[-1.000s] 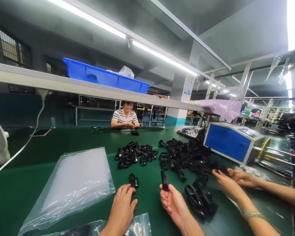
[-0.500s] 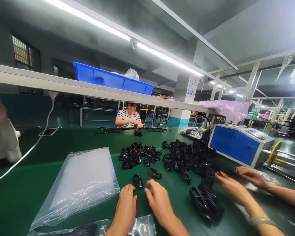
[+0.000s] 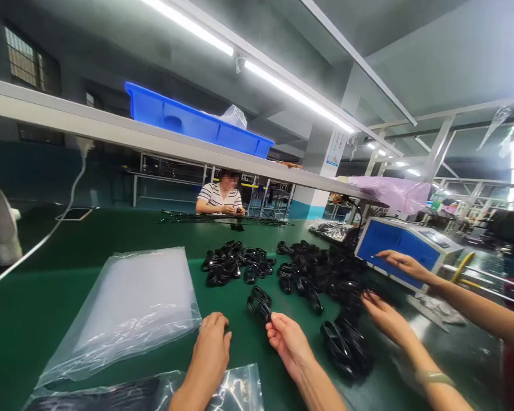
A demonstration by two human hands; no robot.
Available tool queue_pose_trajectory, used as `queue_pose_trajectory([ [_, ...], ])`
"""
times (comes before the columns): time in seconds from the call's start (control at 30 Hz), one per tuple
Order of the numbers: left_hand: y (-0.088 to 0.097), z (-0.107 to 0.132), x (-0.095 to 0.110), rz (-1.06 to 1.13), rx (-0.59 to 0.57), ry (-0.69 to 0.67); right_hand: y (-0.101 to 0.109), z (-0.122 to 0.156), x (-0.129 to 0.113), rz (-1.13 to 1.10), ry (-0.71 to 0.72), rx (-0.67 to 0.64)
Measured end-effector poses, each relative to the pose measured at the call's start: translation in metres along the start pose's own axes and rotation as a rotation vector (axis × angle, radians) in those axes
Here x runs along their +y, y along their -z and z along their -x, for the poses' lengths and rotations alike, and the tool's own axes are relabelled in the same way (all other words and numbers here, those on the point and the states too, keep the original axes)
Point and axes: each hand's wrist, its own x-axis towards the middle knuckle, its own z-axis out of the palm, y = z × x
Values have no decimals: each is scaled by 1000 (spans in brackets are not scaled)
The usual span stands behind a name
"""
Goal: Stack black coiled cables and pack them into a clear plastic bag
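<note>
My right hand pinches a black coiled cable and holds it just above the green table. A second coil seems to lie right behind it. My left hand rests knuckles up on the table beside the corner of a stack of clear plastic bags. Its fingers are curled under, and what is beneath them is hidden. Two heaps of black cable coils, a smaller pile and a larger pile, lie further back.
A co-worker's two hands, one hand and the other hand, reach into the larger pile from the right. A blue machine stands at right. A bag with dark contents lies at the near edge. A person sits across the table; a blue bin rests on the shelf.
My right hand set its coil down, then pinched a coil and lifted it. The single coil near my left hand is gone from there. One of the co-worker's hands rose toward the machine.
</note>
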Motion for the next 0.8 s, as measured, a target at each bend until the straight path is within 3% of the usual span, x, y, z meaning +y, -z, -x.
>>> queue_pose_trajectory([
  [0.2,-2,0,-2,-14,-13,-4,5,10,6,-190,3,2],
  [0.37,1,0,-1,-28,-9,-9,5,12,7,-174,67,22],
  [0.67,2,1,-2,12,-18,-2,12,9,3,-4,198,62],
  [0.8,1,0,-3,15,-12,-4,16,11,4,307,269,148],
])
